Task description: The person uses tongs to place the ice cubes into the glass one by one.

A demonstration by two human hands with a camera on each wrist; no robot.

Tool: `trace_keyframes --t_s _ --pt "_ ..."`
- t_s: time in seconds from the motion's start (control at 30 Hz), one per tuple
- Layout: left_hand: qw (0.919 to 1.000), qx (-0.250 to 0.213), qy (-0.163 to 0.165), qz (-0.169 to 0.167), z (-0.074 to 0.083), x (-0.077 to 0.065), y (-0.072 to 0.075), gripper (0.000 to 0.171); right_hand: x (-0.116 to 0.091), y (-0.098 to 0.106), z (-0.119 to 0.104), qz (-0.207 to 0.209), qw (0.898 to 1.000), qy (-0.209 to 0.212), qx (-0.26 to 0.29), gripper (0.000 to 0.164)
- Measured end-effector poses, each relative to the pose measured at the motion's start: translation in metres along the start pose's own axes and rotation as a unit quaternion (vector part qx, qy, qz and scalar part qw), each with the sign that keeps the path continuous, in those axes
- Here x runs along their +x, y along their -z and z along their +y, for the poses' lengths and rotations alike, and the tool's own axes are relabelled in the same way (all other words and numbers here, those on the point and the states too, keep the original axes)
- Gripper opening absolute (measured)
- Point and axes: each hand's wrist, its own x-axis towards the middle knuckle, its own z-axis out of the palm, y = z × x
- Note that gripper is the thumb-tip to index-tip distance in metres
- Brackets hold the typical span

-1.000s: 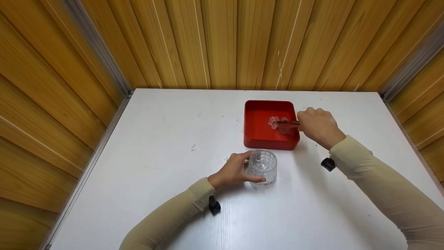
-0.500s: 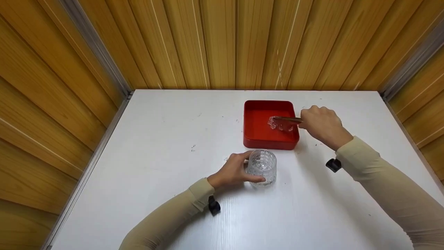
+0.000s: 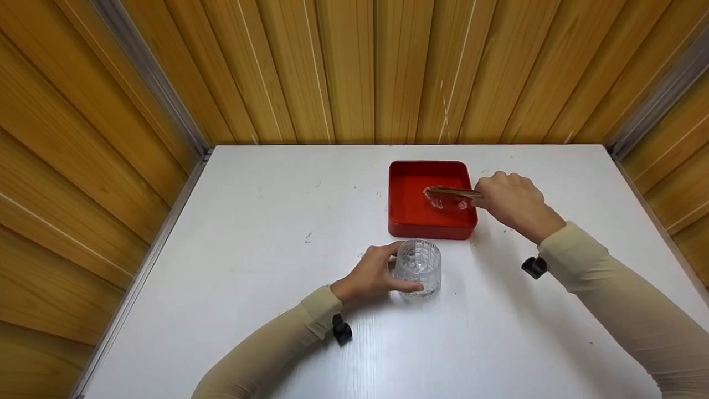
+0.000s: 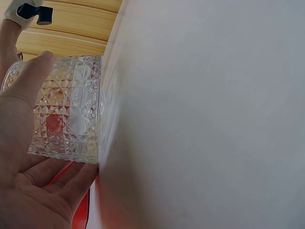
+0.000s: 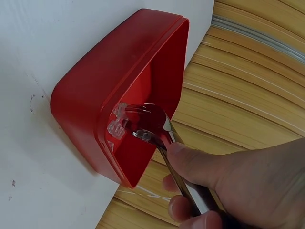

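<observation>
My left hand (image 3: 376, 272) grips a clear cut-glass tumbler (image 3: 426, 266) that stands upright on the table, just in front of the red box (image 3: 432, 231). In the left wrist view the thumb lies along one side of the tumbler (image 4: 71, 109) and the fingers reach round the other. My right hand (image 3: 510, 200) holds metal tongs (image 3: 454, 192) by their arms, tips down inside the box. One tip is tined like a fork, the other rounded. Several clear ice-like cubes (image 5: 116, 128) lie right at the tips of the tongs (image 5: 147, 136).
The white table (image 3: 266, 249) bears a few small dark marks. Yellow wood-patterned panels (image 3: 349, 72) rise along its back and sides, with metal rails in the corners. Each wrist wears a black camera.
The tongs have shifted slightly left and up within the box, over the clear cubes, with the right hand moving a little. My left hand and the tumbler stay put.
</observation>
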Motion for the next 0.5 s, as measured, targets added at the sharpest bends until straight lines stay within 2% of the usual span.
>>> trace_keyframes --t_s 0.5 --pt "0.9999 0.014 0.001 0.006 -0.0016 0.0 -0.0004 0.078 0.005 -0.0056 -0.008 0.0 1.0 0.015 -0.006 0.023"
